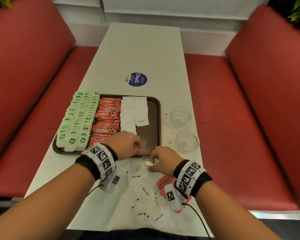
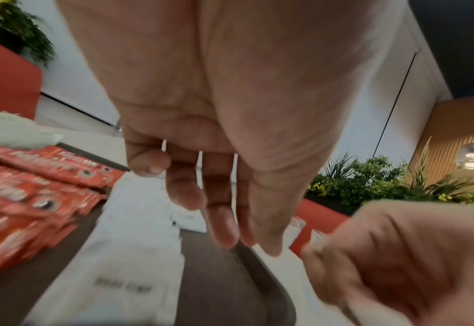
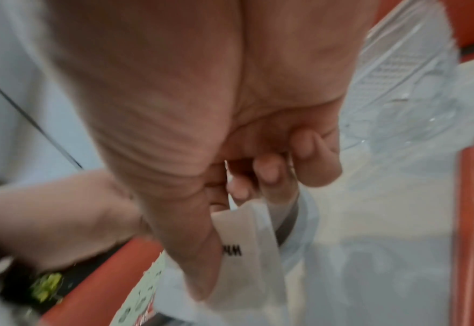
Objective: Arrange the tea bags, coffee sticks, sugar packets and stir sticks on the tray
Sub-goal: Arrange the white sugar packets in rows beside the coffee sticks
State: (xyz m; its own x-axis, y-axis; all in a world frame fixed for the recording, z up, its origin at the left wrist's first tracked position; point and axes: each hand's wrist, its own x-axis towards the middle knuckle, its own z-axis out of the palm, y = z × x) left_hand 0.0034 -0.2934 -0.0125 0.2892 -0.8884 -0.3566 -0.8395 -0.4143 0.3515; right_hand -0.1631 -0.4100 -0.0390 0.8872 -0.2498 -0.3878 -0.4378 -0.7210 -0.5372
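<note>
A brown tray [image 1: 158,118] holds green tea bags [image 1: 78,118] on its left, red coffee sticks [image 1: 107,115] in the middle and two columns of white sugar packets [image 1: 128,115]. My left hand [image 1: 139,148] hovers over the tray's bare front part [image 2: 216,275], its fingers [image 2: 222,220] straight and holding nothing. Just off the tray's front edge my right hand [image 1: 150,164] pinches one white sugar packet [image 3: 247,242] between thumb and fingers. More loose sugar packets [image 1: 145,193] lie on the table near me, beside red-striped stir sticks [image 1: 164,183].
Two glass cups [image 1: 179,116] [image 1: 187,141] stand on the table right of the tray. A round purple sticker [image 1: 136,79] lies beyond the tray. Red benches [image 1: 33,84] [image 1: 249,118] flank the narrow white table.
</note>
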